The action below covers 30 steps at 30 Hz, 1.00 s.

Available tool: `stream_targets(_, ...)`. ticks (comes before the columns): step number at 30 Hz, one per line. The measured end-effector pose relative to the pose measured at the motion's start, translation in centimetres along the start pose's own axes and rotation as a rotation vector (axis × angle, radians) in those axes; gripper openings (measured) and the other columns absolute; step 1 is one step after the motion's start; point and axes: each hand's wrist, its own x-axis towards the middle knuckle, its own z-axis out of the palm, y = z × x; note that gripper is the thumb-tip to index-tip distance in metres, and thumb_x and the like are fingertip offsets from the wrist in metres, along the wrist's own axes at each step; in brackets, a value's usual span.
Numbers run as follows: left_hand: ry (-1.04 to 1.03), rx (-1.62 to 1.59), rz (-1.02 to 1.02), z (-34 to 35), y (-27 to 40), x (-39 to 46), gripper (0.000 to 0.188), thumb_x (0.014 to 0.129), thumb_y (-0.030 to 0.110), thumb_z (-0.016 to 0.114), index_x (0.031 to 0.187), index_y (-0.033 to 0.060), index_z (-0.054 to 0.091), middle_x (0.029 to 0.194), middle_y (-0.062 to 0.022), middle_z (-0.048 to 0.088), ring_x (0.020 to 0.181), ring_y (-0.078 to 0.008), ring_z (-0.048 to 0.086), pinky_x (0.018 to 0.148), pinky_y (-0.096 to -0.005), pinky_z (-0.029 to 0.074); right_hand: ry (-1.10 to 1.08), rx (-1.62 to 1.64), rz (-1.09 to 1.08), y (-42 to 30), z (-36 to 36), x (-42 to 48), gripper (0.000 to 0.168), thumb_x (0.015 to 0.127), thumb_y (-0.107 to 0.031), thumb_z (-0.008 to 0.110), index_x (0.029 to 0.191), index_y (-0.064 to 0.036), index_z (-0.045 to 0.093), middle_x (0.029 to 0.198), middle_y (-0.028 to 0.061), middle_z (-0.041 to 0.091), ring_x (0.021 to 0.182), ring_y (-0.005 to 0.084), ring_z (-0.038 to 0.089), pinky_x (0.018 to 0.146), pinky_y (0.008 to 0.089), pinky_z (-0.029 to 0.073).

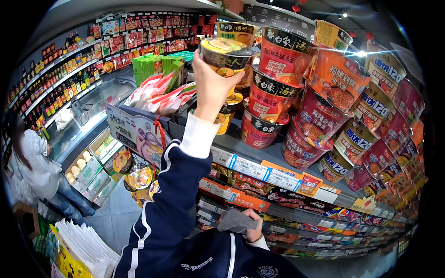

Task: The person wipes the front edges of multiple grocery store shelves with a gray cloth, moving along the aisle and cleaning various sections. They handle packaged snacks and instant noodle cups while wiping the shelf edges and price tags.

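Note:
My left hand [210, 81] is raised over the top shelf and grips a black-and-yellow instant noodle cup [226, 48] by its side. Below it a yellow noodle cup [226, 120] stands on the shelf, partly hidden by my wrist and white cuff. Low in front of my jacket, my right hand [255, 226] holds a grey cloth [236, 221]. Red noodle cups [274, 90] are stacked just right of my left hand, and another cup [238, 31] tops a stack behind it. Whether the held cup touches the stack behind, I cannot tell.
Stacks of orange [337, 83] and cream noodle cups [358, 139] continue rightward. Price labels [250, 170] line the shelf edge. Red-and-white bags [163, 97] and green boxes [153, 69] lie left. A person [41, 166] stands at the far left, near a glass-fronted chiller [100, 100].

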Motion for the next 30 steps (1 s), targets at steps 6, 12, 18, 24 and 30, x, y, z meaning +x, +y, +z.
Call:
stream_targets(6, -0.152, -0.469, 0.203, -5.4, 5.5, -5.2, 0.099, 0.057, 0.012, 0.085, 0.132, 0.0001, 0.021, 0.127, -0.0166, 0.041, 0.117, -0.0250, 0.047, 0.097, -0.0373, 0.041, 0.244, -0.077, 0.020, -2.9, -1.5, 1.6, 0.030, 0.088, -0.030, 0.053, 0.084, 0.000, 0.052, 0.078, 0.0042, 0.053, 0.075, 0.0118, 0.052, 0.069, 0.0235, 0.042)
stream_targets(12, -0.388, -0.472, -0.233, -12.0, 5.3, -16.5, 0.102, 0.047, 0.010, 0.086, 0.133, -0.0019, 0.032, 0.128, -0.0152, 0.043, 0.117, -0.0233, 0.047, 0.099, -0.0350, 0.038, 0.006, 0.045, -0.008, -14.1, -1.5, 3.5, 0.050, 0.088, -0.047, 0.046, 0.085, 0.002, 0.054, 0.083, 0.0085, 0.054, 0.075, 0.0159, 0.051, 0.069, 0.0275, 0.041)
stream_targets(18, -0.522, -0.178, -0.328, -15.0, 3.9, -20.5, 0.095, 0.047, 0.014, 0.084, 0.129, 0.0023, 0.039, 0.122, -0.0178, 0.049, 0.111, -0.0344, 0.051, 0.095, -0.0389, 0.041, 0.468, 0.171, -0.731, -17.5, 0.4, 9.7, 0.044, 0.087, -0.042, 0.049, 0.091, 0.001, 0.052, 0.086, 0.0078, 0.047, 0.081, 0.0200, 0.050, 0.074, 0.0331, 0.043)
stream_targets(24, -0.722, -0.151, -0.333, -15.8, 3.9, -20.3, 0.092, 0.052, 0.025, 0.085, 0.129, 0.0010, 0.040, 0.120, -0.0193, 0.052, 0.109, -0.0336, 0.053, 0.094, -0.0382, 0.042, 0.060, -0.659, -0.787, -17.4, 5.1, 10.4, 0.031, 0.059, -0.013, 0.073, 0.077, -0.003, 0.051, 0.077, 0.0105, 0.053, 0.077, 0.0294, 0.051, 0.068, 0.0348, 0.043)
stream_targets(30, -0.909, -0.393, -0.513, -17.2, 1.9, -22.8, 0.094, 0.054, 0.021, 0.086, 0.131, -0.0024, 0.037, 0.123, -0.0164, 0.051, 0.114, -0.0255, 0.051, 0.097, -0.0336, 0.040, 0.238, -0.616, -0.732, -20.6, 3.7, 13.6, 0.029, 0.060, -0.009, 0.072, 0.069, 0.001, 0.046, 0.078, 0.0120, 0.054, 0.075, 0.0274, 0.050, 0.067, 0.0332, 0.040)
